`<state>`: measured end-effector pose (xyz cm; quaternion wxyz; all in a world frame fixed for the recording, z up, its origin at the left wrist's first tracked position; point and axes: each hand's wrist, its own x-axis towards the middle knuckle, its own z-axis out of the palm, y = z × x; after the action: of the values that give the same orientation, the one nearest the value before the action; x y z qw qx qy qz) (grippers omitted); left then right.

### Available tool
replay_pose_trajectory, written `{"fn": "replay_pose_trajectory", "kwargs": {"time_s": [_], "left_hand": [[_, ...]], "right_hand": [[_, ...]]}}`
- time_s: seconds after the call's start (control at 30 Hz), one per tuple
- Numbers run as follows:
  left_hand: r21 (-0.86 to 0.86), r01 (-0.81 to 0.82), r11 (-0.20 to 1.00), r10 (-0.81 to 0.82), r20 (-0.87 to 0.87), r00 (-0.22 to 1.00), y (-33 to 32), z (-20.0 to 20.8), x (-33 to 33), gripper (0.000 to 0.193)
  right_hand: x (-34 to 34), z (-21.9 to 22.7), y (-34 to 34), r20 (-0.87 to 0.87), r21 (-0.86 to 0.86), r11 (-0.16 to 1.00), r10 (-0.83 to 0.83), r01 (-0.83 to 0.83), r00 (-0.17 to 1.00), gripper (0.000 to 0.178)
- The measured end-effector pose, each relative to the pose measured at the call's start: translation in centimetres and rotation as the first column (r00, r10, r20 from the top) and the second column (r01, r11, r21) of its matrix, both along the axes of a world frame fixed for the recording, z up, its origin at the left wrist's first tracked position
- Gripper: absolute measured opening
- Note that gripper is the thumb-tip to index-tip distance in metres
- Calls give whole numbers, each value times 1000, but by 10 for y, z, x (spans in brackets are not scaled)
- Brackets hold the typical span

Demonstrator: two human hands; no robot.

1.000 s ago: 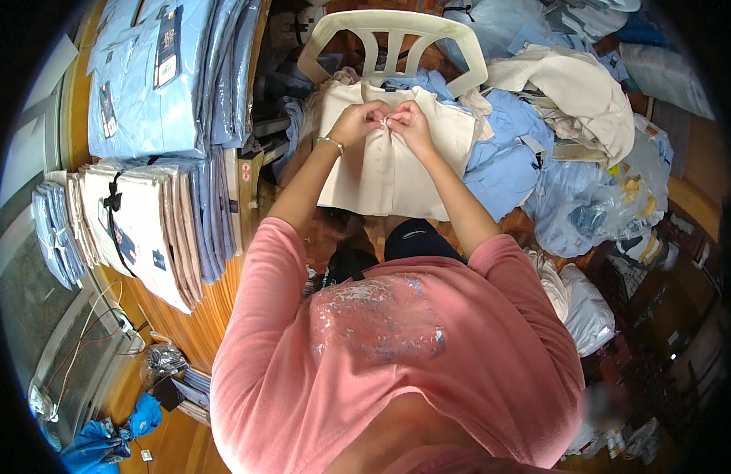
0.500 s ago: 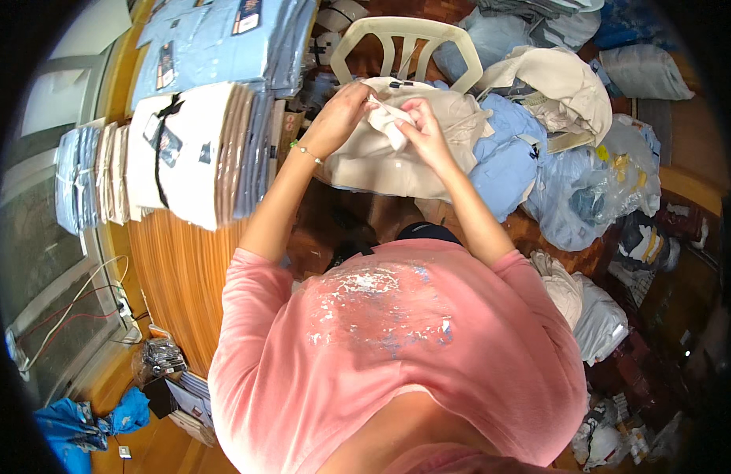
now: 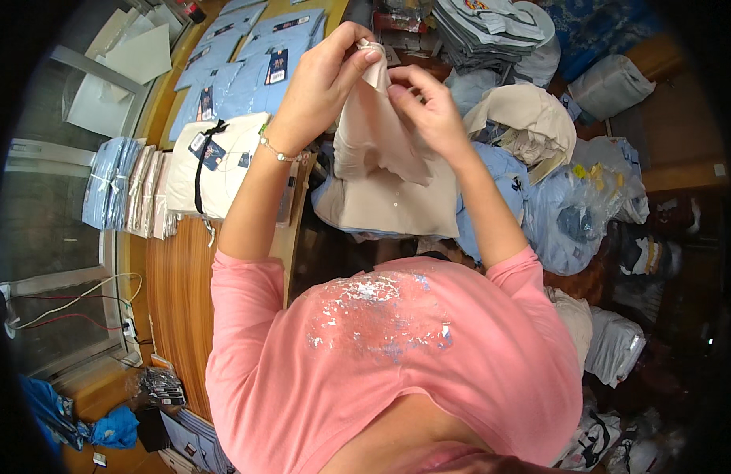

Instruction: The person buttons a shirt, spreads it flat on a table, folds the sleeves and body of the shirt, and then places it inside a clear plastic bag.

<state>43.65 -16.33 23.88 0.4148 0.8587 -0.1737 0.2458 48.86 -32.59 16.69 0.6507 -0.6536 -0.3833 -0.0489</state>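
Observation:
A cream garment (image 3: 373, 138) hangs raised in front of me, its upper end gathered into a narrow bunch. My left hand (image 3: 326, 75) is closed around that bunch, thumb and fingers pinching it. My right hand (image 3: 433, 110) is at the garment's right edge, fingers curled and the thumb and index fingertips against the cloth. Below lies more cream cloth (image 3: 397, 207) spread flat, with light blue fabric showing under its front edge. Whether the raised piece joins the flat cloth is hidden.
To the left, a wooden table (image 3: 180, 292) bears folded cream garments (image 3: 239, 170) tied with black ribbon and packed light blue shirts (image 3: 259, 87). On the right are blue garments (image 3: 492, 189), a cream heap (image 3: 531, 118) and plastic bags (image 3: 575, 229). Grey garments (image 3: 492, 35) are stacked at the back.
Both hands have risen, drawing the cream cloth up from a small bunch into a longer hanging piece. The view has shifted, and the white chair back is out of sight.

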Motion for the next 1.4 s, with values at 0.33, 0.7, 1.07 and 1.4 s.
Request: {"fn": "replay_pose_trajectory", "kwargs": {"time_s": [0.33,0.7,1.07,1.4], "left_hand": [[64,-16,998,28,-192,981,18,-14,-15,15],[-23,50,998,-54,-581,812,14,-194,-65,16],[57,5,998,21,-453,891,-4,-267,-91,11],[-101,99,990,-138,-532,835,-15,-271,-80,15]], "right_hand": [[9,0,-25,-409,171,958,280,-229,868,14],[-40,-155,-56,-422,-454,876,-50,-163,905,16],[-68,-204,-55,-103,-713,700,-165,43,981,13],[-45,-208,-59,-267,-630,773,-132,-69,955,17]]}}
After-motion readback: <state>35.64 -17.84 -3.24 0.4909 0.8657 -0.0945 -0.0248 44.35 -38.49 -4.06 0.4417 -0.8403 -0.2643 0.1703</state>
